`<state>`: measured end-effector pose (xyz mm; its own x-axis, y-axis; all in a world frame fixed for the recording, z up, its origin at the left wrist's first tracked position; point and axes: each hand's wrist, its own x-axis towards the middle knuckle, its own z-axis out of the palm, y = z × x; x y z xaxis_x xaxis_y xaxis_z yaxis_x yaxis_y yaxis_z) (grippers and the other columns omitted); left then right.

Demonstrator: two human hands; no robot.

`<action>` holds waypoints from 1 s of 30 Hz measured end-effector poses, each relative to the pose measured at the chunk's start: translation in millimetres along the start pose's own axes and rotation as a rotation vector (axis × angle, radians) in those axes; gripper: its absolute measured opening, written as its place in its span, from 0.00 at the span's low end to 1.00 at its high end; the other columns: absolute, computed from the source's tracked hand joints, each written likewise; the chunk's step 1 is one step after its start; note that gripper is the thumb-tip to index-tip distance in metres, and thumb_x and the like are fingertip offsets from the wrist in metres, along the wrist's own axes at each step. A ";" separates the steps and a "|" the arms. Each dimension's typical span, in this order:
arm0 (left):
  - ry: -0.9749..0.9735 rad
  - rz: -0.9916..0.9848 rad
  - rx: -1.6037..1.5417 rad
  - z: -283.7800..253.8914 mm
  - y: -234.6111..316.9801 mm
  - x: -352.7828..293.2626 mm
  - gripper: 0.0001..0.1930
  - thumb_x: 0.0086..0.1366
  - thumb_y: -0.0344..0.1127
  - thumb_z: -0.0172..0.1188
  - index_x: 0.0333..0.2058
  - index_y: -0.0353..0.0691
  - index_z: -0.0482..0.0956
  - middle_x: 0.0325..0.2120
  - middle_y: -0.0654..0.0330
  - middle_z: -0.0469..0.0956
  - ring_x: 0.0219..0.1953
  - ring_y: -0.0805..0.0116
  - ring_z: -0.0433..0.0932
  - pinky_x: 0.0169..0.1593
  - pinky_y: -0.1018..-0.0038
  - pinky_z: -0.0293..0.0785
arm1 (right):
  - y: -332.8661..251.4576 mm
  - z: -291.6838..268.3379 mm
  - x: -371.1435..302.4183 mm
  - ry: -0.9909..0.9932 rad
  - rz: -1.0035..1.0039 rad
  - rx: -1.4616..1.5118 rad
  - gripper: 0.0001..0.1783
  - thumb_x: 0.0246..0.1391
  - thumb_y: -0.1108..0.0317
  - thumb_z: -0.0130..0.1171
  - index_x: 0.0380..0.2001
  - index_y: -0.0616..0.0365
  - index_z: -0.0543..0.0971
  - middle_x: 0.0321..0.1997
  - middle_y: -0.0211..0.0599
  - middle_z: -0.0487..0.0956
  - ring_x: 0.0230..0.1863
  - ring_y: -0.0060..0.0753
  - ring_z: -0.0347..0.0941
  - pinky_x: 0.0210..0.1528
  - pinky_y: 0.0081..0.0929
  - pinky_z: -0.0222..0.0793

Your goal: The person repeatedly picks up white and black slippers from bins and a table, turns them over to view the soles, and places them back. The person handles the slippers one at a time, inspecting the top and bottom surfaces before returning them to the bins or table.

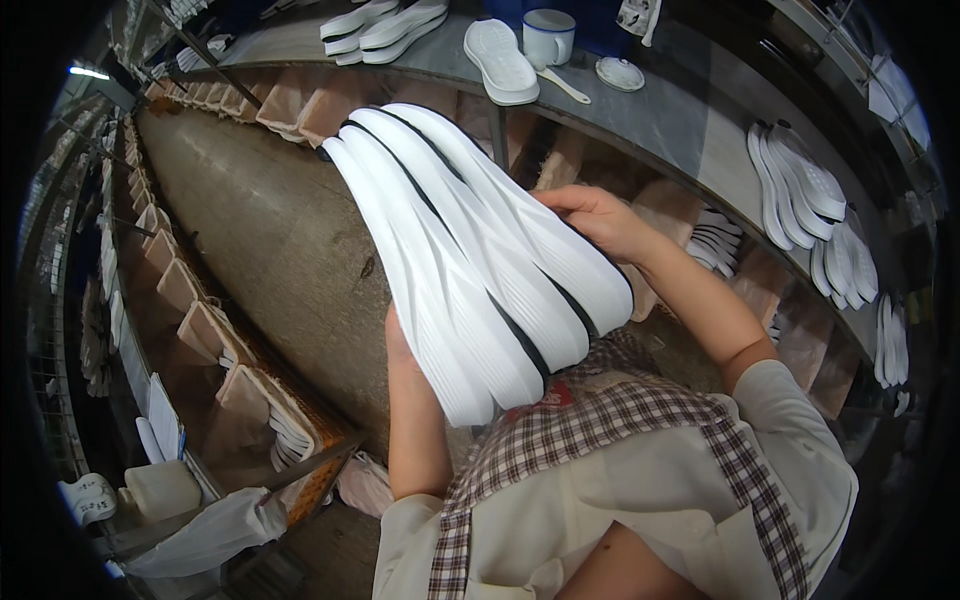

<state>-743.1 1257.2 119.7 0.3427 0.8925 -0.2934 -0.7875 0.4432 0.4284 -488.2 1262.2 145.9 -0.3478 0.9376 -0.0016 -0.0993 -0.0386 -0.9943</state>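
Note:
A stack of several white shoe soles with black edging is held up in front of my chest, turned on its side so the ribbed sidewalls show. My right hand grips it from the right, thumb and fingers against the outer sole. On the other side, my left hand supports the stack; its fingers are mostly hidden behind the soles. The lower end of the stack is close to my checked apron.
Ahead, a grey bench bears a single white sole, a white mug, a spoon and a lid. More soles stand at its right. Cloth-lined bins run along the left. A plastic container sits lower left.

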 end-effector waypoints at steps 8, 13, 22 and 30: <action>-0.262 -0.089 -0.130 -14.7 0.5 4.8 0.21 0.67 0.34 0.45 0.53 0.22 0.64 0.45 0.40 0.74 0.42 0.53 0.80 0.41 0.60 0.81 | 5.8 2.6 -7.5 -0.110 -0.072 0.341 0.26 0.55 0.64 0.49 0.56 0.65 0.67 0.57 0.44 0.69 0.58 0.32 0.64 0.61 0.28 0.57; -0.298 -0.121 -0.073 -25.8 2.1 16.0 0.23 0.67 0.32 0.45 0.59 0.30 0.57 0.49 0.41 0.71 0.46 0.52 0.77 0.45 0.58 0.80 | 2.7 2.4 -16.2 -0.178 -0.022 0.195 0.36 0.50 0.58 0.59 0.59 0.63 0.61 0.62 0.44 0.63 0.64 0.36 0.59 0.64 0.34 0.52; -0.332 -0.057 0.158 -45.6 0.1 29.1 0.31 0.66 0.37 0.51 0.63 0.38 0.47 0.53 0.48 0.66 0.51 0.55 0.73 0.50 0.59 0.75 | 21.0 6.7 -24.3 -0.063 0.002 0.165 0.40 0.41 0.65 0.66 0.59 0.61 0.61 0.64 0.42 0.62 0.66 0.37 0.55 0.67 0.34 0.47; -0.336 -0.016 0.288 -53.7 -4.0 34.1 0.37 0.60 0.41 0.59 0.62 0.38 0.50 0.54 0.51 0.66 0.53 0.58 0.70 0.53 0.62 0.71 | 41.4 3.0 -27.7 -0.037 -0.097 0.202 0.37 0.37 0.71 0.62 0.55 0.61 0.64 0.63 0.40 0.63 0.65 0.34 0.56 0.67 0.34 0.46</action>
<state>-755.7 1281.3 62.0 0.5390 0.8418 -0.0280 -0.6221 0.4203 0.6605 -485.6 1233.6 105.1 -0.3610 0.9272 0.1002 -0.3172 -0.0211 -0.9481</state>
